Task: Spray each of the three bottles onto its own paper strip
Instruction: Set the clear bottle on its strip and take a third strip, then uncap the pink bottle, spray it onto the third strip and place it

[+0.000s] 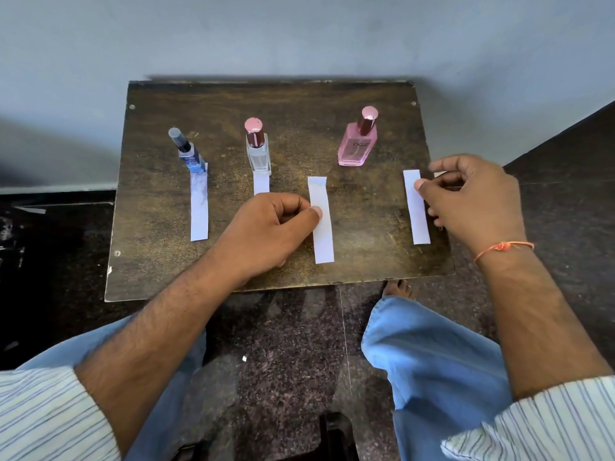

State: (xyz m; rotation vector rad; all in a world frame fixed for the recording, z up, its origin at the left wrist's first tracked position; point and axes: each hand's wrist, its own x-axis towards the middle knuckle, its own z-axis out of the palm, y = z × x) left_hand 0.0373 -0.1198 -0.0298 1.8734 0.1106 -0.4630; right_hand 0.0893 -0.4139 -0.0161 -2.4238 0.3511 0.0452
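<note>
Three capped bottles stand in a row at the back of a dark wooden board: a blue bottle, a clear bottle with a maroon cap, and a pink bottle. Several white paper strips lie in front of them. One strip reaches from the blue bottle, and a short visible piece of another strip shows below the clear bottle. My left hand pinches the left edge of the middle strip, thumb on top. My right hand holds the right strip by its edge.
The board rests low over a dark speckled floor, against a grey wall. My knees in blue trousers and a bare foot sit just below the board's near edge. A small white scrap shows behind my right fingers.
</note>
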